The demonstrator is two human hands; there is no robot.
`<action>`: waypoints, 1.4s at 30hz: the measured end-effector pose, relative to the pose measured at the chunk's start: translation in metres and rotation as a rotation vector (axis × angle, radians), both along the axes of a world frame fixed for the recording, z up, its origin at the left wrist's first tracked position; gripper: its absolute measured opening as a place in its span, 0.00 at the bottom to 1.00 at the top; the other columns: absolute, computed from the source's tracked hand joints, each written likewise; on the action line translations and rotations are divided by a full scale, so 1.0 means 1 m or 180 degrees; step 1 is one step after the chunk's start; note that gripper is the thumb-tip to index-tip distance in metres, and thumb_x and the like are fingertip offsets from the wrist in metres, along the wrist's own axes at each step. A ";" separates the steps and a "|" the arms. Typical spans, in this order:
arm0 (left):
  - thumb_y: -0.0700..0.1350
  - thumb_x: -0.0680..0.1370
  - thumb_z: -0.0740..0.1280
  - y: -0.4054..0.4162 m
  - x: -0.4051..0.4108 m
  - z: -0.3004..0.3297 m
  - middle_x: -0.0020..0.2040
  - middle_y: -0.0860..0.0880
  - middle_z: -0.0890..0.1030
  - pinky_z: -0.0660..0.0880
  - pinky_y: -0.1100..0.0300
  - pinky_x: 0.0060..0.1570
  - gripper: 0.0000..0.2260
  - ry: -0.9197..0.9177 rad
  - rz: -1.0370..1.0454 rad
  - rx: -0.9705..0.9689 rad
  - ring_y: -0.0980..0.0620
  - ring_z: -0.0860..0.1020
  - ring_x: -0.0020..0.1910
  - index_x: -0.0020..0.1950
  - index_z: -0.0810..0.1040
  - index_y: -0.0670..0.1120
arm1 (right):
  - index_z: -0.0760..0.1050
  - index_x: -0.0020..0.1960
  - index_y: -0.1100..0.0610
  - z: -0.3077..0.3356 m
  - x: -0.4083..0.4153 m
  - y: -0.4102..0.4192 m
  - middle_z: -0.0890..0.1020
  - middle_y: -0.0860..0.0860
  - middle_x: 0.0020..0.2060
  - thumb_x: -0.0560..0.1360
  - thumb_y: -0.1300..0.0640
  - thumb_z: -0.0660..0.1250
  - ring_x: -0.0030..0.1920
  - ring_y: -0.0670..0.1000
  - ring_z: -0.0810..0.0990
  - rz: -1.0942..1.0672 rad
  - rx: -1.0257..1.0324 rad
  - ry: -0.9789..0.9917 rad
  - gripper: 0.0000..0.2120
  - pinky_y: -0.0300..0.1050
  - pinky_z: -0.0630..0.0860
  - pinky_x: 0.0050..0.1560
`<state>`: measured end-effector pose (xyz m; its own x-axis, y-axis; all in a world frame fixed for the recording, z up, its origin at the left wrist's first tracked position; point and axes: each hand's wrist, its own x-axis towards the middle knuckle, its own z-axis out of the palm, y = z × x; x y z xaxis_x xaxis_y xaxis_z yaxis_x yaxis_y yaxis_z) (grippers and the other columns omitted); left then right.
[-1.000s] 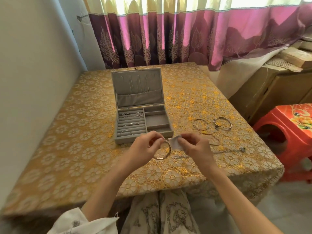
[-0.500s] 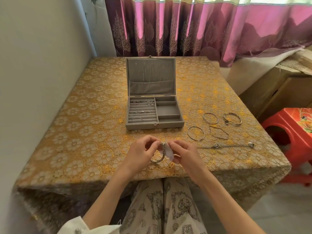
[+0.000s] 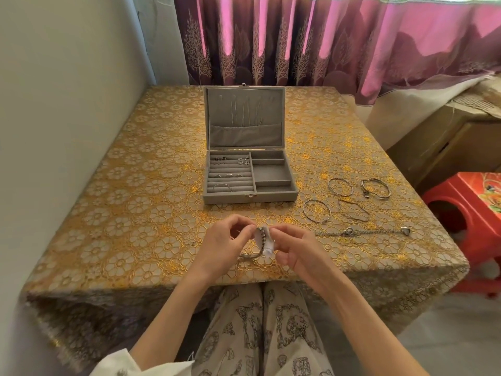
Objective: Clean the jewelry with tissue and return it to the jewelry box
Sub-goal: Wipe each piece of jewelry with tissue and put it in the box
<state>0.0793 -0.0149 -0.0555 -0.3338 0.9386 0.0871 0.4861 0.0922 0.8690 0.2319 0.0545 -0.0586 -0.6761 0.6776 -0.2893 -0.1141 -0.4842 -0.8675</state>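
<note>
A beaded silver bracelet [image 3: 259, 244] is held just above the near edge of the desk [image 3: 130, 218], between the two hands. The left hand [image 3: 223, 246] pinches it with curled fingers from the 9 o'clock side, and the right hand [image 3: 294, 249] pinches a small piece of white tissue [image 3: 268, 246] against the bracelet from 3 o'clock, fingers curled round it. At 12 o'clock from the hands stands the grey jewelry box [image 3: 249, 175], its lid upright and open, thin chains hanging inside the lid. Its left half holds ring rolls with several rings [image 3: 230, 169] and a bangle tucked in; the right compartments look bare grey felt. At 2 o'clock from the hands lie four loose bracelets [image 3: 340, 187] in a cluster on the gold floral cloth, and at 3 o'clock a long chain [image 3: 374, 232] is stretched across the desk. Beyond the desk's right edge stands a red plastic stool [image 3: 471, 221]; a purple and pink curtain [image 3: 339, 39] hangs at 12 o'clock behind the desk
</note>
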 end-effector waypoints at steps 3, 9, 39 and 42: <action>0.44 0.77 0.66 -0.001 0.002 0.000 0.40 0.53 0.81 0.72 0.71 0.36 0.04 0.0063 0.0006 0.0012 0.63 0.77 0.36 0.48 0.79 0.47 | 0.77 0.51 0.68 0.000 0.002 -0.001 0.82 0.59 0.40 0.73 0.67 0.65 0.32 0.49 0.79 -0.0018 0.0063 0.0055 0.09 0.34 0.73 0.26; 0.45 0.76 0.67 0.001 0.008 0.004 0.40 0.52 0.81 0.70 0.73 0.36 0.04 0.0092 0.0001 0.0029 0.60 0.77 0.38 0.47 0.80 0.46 | 0.81 0.46 0.58 -0.003 -0.004 -0.006 0.80 0.46 0.32 0.72 0.62 0.69 0.31 0.41 0.75 -0.0213 0.1591 -0.0872 0.04 0.32 0.70 0.31; 0.50 0.70 0.66 -0.011 0.011 0.010 0.35 0.48 0.79 0.75 0.61 0.43 0.11 -0.1799 0.0555 0.0111 0.53 0.76 0.37 0.45 0.79 0.44 | 0.75 0.45 0.54 -0.030 0.000 -0.015 0.77 0.46 0.40 0.77 0.58 0.62 0.40 0.44 0.74 -0.0382 0.3162 -0.1423 0.04 0.34 0.69 0.39; 0.46 0.74 0.65 -0.013 0.009 0.006 0.32 0.48 0.76 0.74 0.57 0.42 0.07 -0.1652 0.0511 0.0047 0.51 0.74 0.35 0.45 0.78 0.43 | 0.75 0.44 0.52 -0.022 -0.001 -0.013 0.76 0.42 0.38 0.77 0.59 0.63 0.39 0.41 0.73 -0.0448 0.3154 -0.1356 0.05 0.31 0.67 0.39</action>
<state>0.0879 -0.0283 -0.0498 -0.4755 0.8723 -0.1145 -0.0265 0.1159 0.9929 0.2313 0.0415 -0.0805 -0.5478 0.8026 0.2361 0.2890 0.4464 -0.8469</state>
